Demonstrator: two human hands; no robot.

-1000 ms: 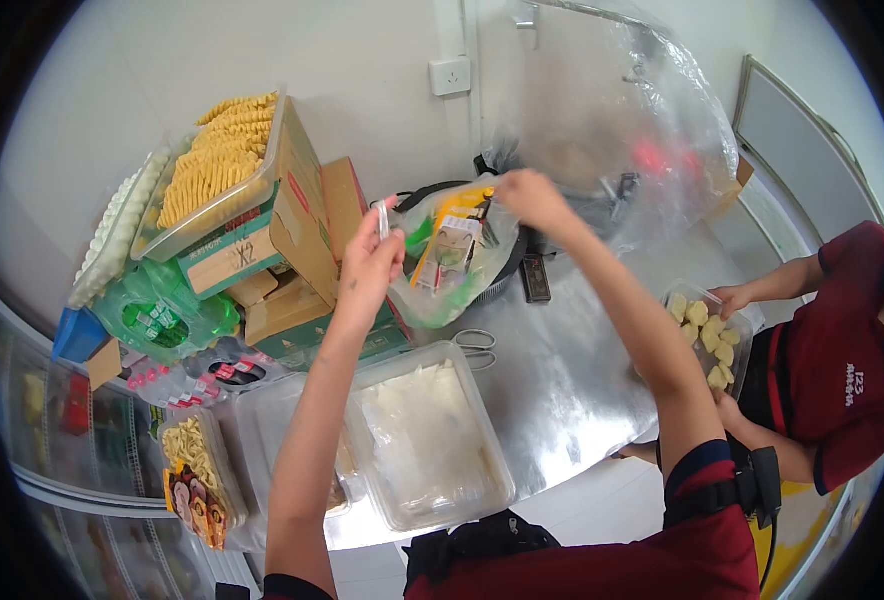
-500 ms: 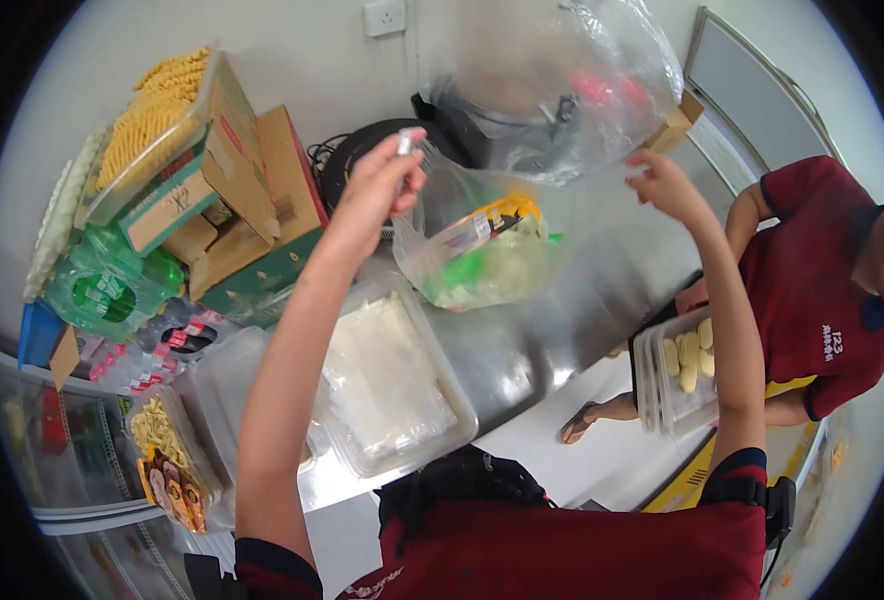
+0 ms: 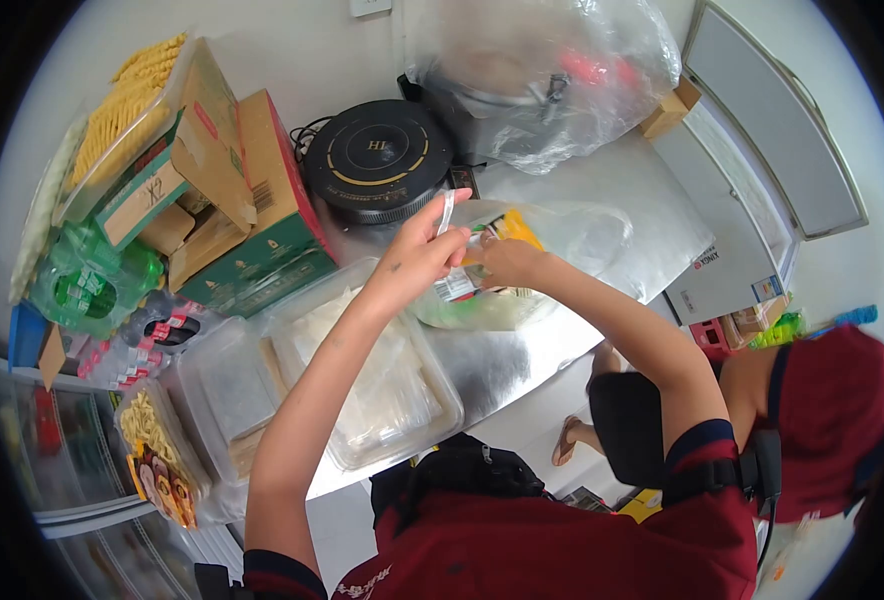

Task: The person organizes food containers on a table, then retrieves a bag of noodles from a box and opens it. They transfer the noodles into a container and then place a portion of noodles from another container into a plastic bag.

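Past the clear plastic container [image 3: 392,425], on the steel counter [image 3: 662,205], the left hand [image 3: 424,245] pinches a white strip [image 3: 448,211]; the right [image 3: 510,263] touches the yellow packet [image 3: 522,229], its grip hidden. Steady, gentle fingers should spare the thin plastic bag [image 3: 487,316], whose long axis slants away rightward, near the induction cooker [image 3: 377,150].

The induction cooker [image 3: 380,155] is black with gold arcs; the cardboard box [image 3: 262,225] is brown, green and red-edged.
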